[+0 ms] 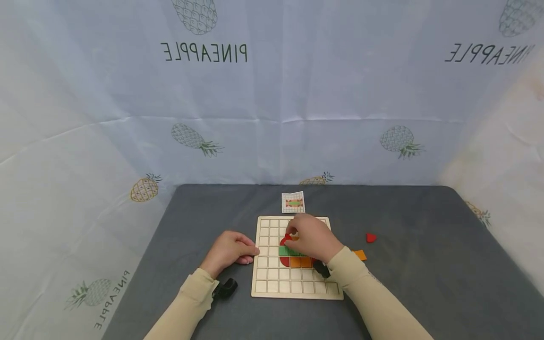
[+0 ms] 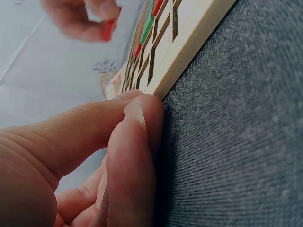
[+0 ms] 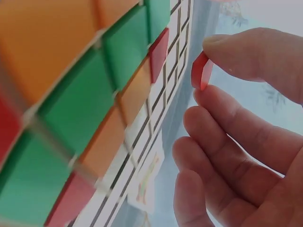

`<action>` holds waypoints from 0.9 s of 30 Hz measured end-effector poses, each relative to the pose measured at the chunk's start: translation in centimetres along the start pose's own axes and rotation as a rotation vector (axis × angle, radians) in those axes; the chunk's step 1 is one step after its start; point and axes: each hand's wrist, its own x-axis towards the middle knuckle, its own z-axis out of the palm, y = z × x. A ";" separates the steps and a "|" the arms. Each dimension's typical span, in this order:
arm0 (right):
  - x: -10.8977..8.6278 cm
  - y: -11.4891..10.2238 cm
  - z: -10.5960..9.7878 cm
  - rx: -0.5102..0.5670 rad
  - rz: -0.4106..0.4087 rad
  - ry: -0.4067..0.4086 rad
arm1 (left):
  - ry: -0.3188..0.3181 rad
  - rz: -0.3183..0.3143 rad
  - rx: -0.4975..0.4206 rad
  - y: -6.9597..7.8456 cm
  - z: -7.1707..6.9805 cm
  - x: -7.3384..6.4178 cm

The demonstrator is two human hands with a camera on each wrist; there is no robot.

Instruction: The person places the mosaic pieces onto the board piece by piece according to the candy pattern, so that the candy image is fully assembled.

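A wooden grid board (image 1: 265, 286) lies on the grey table, part of its cells filled with green tiles (image 1: 284, 251), orange tiles (image 1: 300, 262) and red tiles (image 1: 284, 261). My left hand (image 1: 229, 250) pinches the board's left edge between thumb and finger; the left wrist view shows the fingertips right at the wooden rim (image 2: 189, 52). Above the coloured rows, my right hand (image 1: 315, 237) pinches a small red tile (image 3: 202, 71) between thumb and index finger, its other fingers curled loosely. That hand and wrist cover the board's right side in the head view.
Behind the board lies a small pattern card (image 1: 293, 208) with a coloured design on a grid. A loose red piece (image 1: 371, 237) and an orange tile (image 1: 360, 255) rest on the table to the right. A pineapple-print curtain (image 1: 272, 151) hangs at the table's far edge.
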 end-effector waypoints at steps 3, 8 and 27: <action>1.1 -0.6 0.6 -0.019 -0.009 -0.022 | -0.003 0.007 -0.003 -0.1 0.0 0.0; 2.4 -1.0 1.7 -0.072 -0.040 -0.039 | -0.006 0.015 -0.003 -0.2 0.1 -0.1; 3.5 -2.1 2.5 -0.115 -0.073 -0.051 | 0.008 0.016 -0.009 -0.2 0.0 0.2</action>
